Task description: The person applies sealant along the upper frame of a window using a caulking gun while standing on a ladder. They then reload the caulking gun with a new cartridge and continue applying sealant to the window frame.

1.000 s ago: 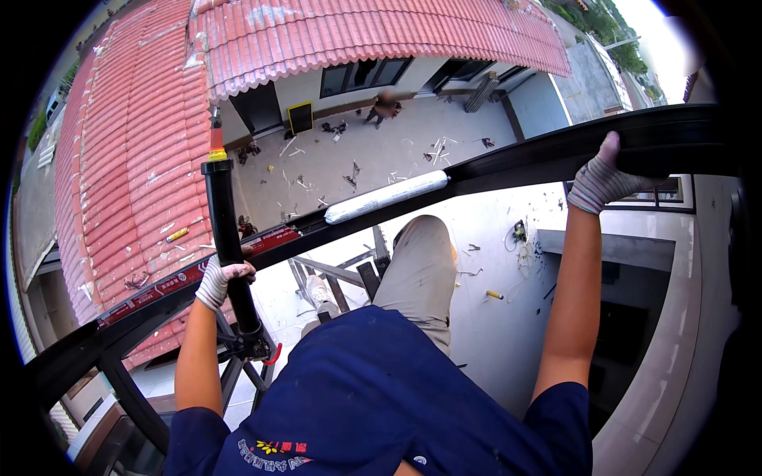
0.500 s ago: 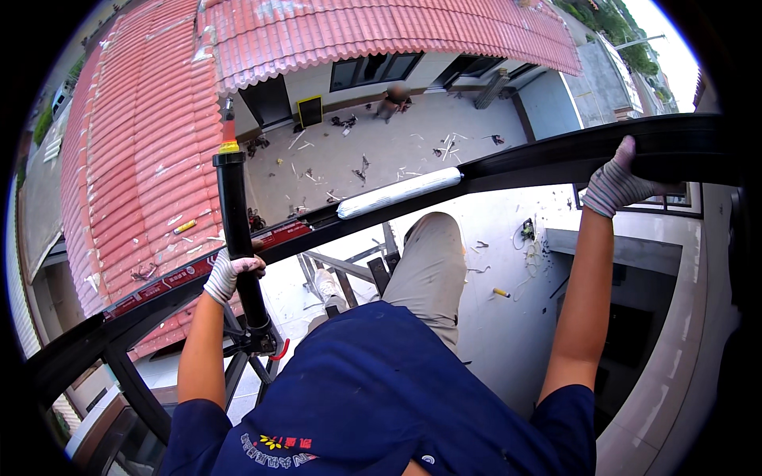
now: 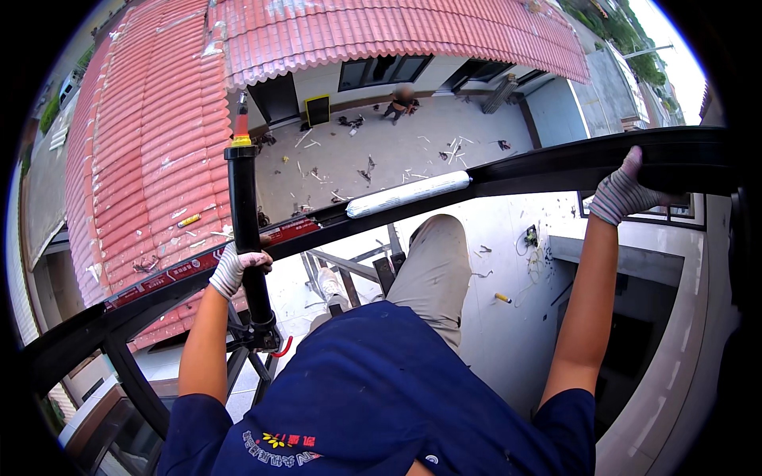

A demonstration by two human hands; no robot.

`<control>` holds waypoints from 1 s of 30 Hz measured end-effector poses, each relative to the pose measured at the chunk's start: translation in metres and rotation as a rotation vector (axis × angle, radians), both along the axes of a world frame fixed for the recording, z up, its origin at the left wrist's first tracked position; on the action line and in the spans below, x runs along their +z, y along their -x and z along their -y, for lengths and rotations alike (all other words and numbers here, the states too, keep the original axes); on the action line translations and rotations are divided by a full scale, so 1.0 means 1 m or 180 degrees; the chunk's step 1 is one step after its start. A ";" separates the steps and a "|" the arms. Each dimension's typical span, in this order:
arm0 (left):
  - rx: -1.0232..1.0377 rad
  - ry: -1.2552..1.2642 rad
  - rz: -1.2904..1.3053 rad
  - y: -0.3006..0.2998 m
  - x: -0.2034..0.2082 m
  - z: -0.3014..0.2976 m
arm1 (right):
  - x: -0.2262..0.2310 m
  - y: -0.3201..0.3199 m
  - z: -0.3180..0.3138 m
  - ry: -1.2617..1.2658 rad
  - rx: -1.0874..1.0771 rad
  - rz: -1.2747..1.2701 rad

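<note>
The left hand (image 3: 237, 268), wrapped round the black sealant gun (image 3: 243, 194), should hold it upright; the right hand (image 3: 623, 192), clasping the black beam (image 3: 540, 164), should brace firmly. Between them, the white sealant sausage (image 3: 409, 194) lies along the beam, where jolting could roll it.

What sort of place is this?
Probably a building or renovation site, viewed from high up: a red tiled roof, a littered courtyard, and a black sealant gun held at a dark frame.

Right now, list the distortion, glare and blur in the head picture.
Head view: black beam bows toward the dark rim; head view: sky at upper right washes out white; head view: distant person has a blurred head, while white tube looks crisp.
</note>
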State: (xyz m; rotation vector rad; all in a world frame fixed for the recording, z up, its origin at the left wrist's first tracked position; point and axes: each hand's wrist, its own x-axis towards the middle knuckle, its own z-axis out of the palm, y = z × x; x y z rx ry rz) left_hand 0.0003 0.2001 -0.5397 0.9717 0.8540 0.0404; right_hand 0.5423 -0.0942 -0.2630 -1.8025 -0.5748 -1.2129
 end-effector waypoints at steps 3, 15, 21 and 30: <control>-0.0022 0.0021 0.0000 0.002 -0.005 -0.001 | 0.000 -0.002 0.002 0.0036 -0.0022 0.0042; 0.0061 0.0068 0.0020 0.002 -0.007 0.000 | 0.006 0.005 -0.003 0.0018 0.0401 0.0090; 0.0142 0.0195 -0.0002 0.006 -0.016 0.000 | 0.000 -0.008 -0.003 0.0131 0.0315 0.0347; 0.0040 -0.0062 0.0469 0.005 -0.004 -0.002 | -0.026 -0.058 -0.003 0.0188 -0.0011 0.0539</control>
